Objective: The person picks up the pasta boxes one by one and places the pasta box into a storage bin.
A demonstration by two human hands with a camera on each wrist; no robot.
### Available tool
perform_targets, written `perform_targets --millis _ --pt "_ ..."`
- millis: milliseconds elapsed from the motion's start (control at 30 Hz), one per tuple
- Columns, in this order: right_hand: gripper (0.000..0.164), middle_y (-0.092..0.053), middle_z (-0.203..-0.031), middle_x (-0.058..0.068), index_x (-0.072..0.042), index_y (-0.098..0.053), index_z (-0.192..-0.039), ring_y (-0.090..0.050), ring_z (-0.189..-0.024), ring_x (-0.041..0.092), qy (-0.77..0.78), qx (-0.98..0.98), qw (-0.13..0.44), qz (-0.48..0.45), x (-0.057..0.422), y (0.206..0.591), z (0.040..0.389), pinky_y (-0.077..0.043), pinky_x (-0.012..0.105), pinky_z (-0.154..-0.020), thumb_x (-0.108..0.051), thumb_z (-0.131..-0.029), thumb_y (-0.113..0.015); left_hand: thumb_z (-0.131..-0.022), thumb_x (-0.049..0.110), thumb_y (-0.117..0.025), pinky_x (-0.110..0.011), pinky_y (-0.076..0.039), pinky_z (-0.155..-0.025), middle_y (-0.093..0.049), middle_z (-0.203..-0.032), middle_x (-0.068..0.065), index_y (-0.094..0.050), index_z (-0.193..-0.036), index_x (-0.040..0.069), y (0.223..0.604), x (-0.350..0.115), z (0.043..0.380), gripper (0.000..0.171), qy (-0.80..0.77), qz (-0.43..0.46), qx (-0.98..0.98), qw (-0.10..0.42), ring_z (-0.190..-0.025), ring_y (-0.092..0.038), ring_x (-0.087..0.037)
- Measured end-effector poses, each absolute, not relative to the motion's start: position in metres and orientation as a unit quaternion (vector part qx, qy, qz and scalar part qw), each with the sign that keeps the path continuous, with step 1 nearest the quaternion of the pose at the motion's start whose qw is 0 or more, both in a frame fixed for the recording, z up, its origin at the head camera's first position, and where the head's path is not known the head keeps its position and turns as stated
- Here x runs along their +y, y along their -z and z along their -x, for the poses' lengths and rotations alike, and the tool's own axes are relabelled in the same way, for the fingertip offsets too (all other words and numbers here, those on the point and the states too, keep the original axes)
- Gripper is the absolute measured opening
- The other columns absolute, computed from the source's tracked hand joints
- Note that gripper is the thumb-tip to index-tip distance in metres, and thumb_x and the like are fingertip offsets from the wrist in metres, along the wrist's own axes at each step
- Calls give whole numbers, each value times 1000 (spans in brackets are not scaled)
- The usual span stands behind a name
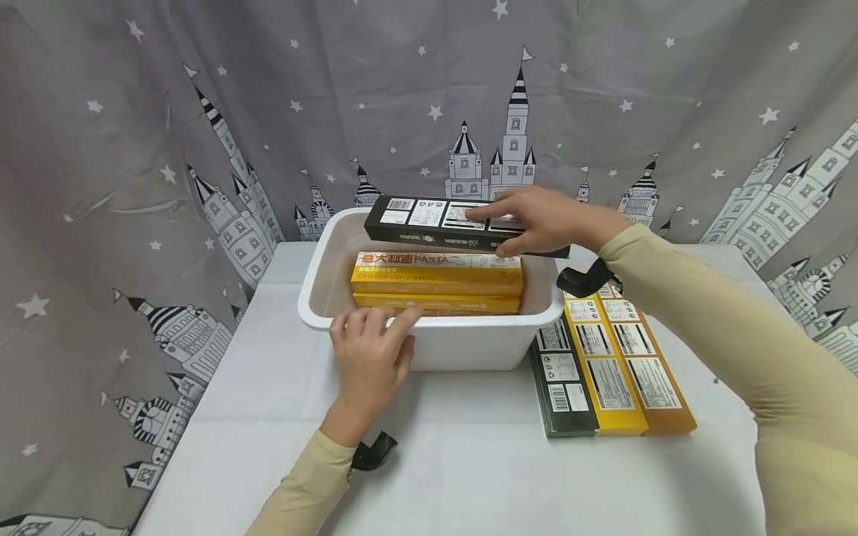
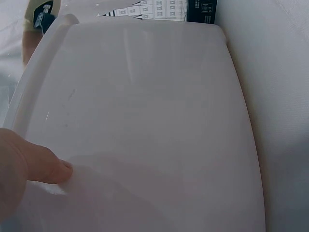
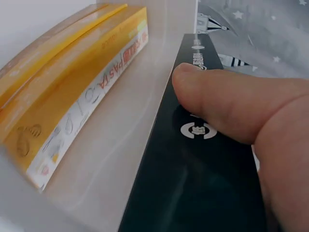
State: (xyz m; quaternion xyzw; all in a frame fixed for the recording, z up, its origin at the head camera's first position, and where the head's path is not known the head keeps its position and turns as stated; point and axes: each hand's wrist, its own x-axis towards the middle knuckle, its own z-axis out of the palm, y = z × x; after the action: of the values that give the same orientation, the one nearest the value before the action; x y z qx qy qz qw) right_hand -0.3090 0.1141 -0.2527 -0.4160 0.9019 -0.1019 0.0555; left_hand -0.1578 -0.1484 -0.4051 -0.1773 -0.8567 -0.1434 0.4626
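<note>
My right hand grips a long black pasta box from above, thumb on its near side, over the back of a white plastic bin. In the right wrist view the thumb lies flat on the black box. Inside the bin, yellow pasta boxes lie side by side along the front wall. My left hand holds the bin's front rim at the left, fingers over the edge. Its thumb presses on the outer wall in the left wrist view.
Right of the bin, a black box, a yellow box and an orange-brown box lie side by side on the white-covered table. A grey curtain with castles and stars hangs behind.
</note>
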Motion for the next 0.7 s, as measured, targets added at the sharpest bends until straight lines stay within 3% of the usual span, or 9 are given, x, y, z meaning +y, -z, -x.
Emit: perform_targets --millis 300,700 --pt "70 -58 -147 16 -22 -51 -151 -52 -137 37 89 884 74 453 84 260 314 -41 55 -114 -24 -86 -79 -78 9 -76 -54 -36 -92 -66 -95 -9 -71 -114 23 407 -151 158 39 132 175 -857 466 -92 -55 -32" --pt "70 -57 -149 14 -23 -51 -151 -54 -135 37 56 882 98 457 62 271 319 -46 54 -109 -22 -87 -79 -76 10 -76 -53 -37 -92 -65 -92 -7 -71 -114 24 407 -150 160 40 128 176 -851 478 -89 -55 -31"
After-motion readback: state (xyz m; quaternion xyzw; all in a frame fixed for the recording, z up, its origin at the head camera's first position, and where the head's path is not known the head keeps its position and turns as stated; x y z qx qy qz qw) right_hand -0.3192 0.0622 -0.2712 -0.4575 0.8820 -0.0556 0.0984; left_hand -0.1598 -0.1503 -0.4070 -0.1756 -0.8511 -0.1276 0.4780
